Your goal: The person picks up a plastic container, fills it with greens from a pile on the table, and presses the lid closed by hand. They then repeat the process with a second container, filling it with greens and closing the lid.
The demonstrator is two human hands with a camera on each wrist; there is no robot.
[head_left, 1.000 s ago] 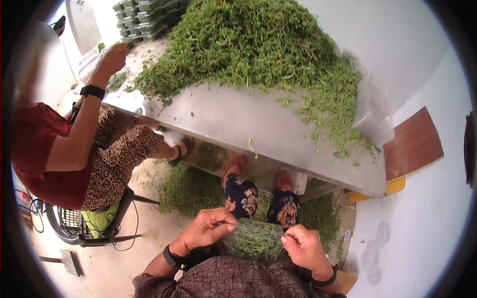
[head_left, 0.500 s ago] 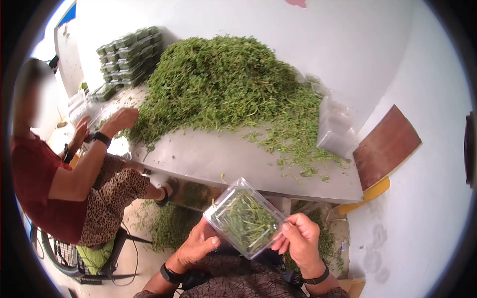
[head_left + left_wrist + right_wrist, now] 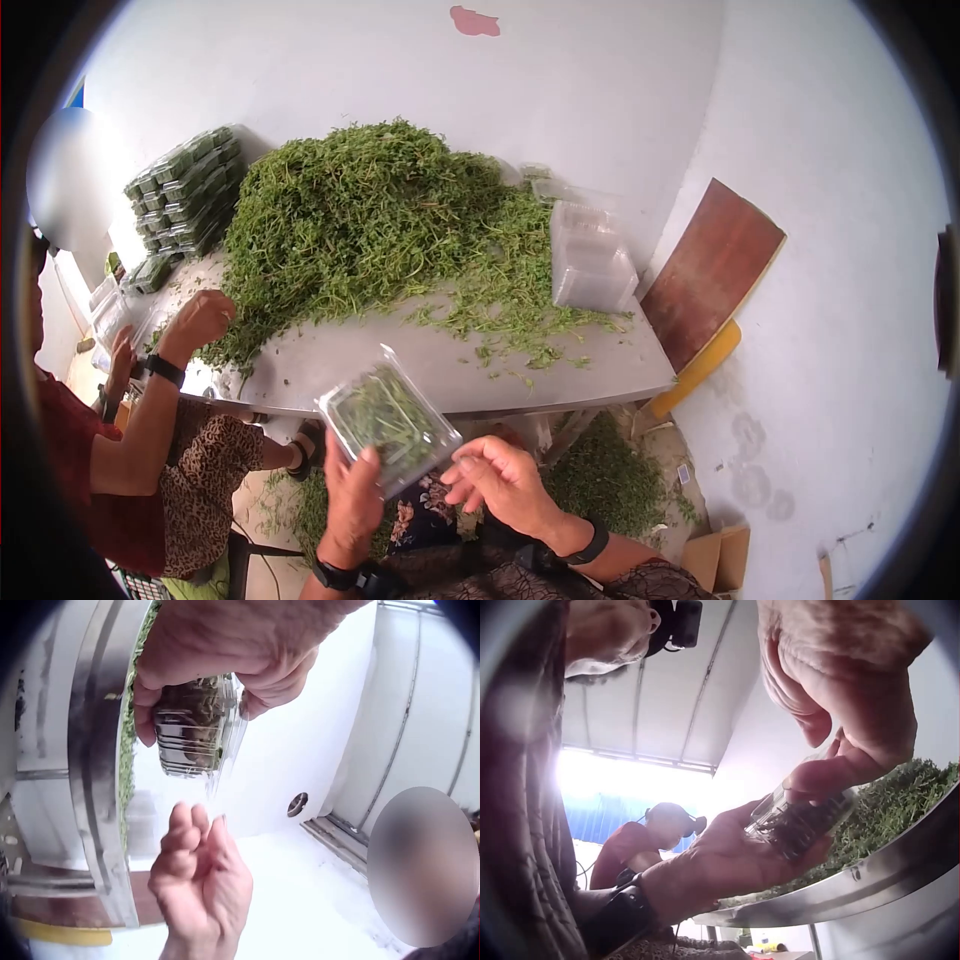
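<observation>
A clear plastic clamshell box (image 3: pixel 388 418) filled with green sprigs is tilted in front of the table's near edge. My left hand (image 3: pixel 352 500) grips it from the lower left, thumb along one side. In the left wrist view, that hand's fingers and thumb span the box (image 3: pixel 191 739) from both sides. My right hand (image 3: pixel 508 487) is just off the box's right corner, fingers loosely bent and holding nothing. A gap between the right hand (image 3: pixel 199 881) and the box shows in the left wrist view.
A large heap of cut greens (image 3: pixel 360 210) covers much of the metal table (image 3: pixel 340 355). Filled boxes (image 3: pixel 185 190) are stacked at the back left, and empty clear boxes (image 3: pixel 592 262) stand at the right. Another person's hand (image 3: pixel 200 322) is by the heap's left side.
The box has risen from over the lap, where both hands pinched its edges, and now rests in the left hand. The right hand has let go of its corner. The head view has tipped up.
</observation>
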